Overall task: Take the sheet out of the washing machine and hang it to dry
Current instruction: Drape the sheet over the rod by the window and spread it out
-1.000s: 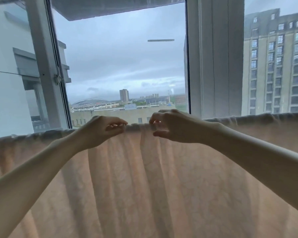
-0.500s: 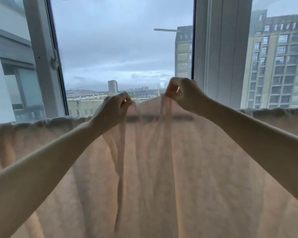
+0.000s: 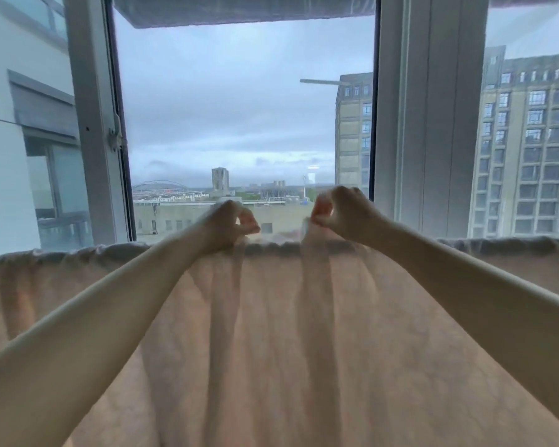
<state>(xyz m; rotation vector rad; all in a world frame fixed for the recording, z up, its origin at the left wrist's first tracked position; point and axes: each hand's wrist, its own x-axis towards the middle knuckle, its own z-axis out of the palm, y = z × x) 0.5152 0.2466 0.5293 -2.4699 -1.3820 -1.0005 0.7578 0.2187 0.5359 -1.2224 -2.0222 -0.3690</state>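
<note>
- Our left hand (image 3: 228, 225) and right hand (image 3: 342, 212) each pinch the sheet's (image 3: 271, 333) top edge, near each other.
- Sheet hangs below both hands, in front of the open window (image 3: 239, 108).

A tall window (image 3: 246, 124) fills the view, its pale frame (image 3: 91, 124) on the left and a wide white mullion (image 3: 430, 117) on the right. Outside, a grey overcast sky (image 3: 233, 91) hangs over a low skyline (image 3: 220, 191). A beige high-rise (image 3: 530, 140) stands at the right.
</note>
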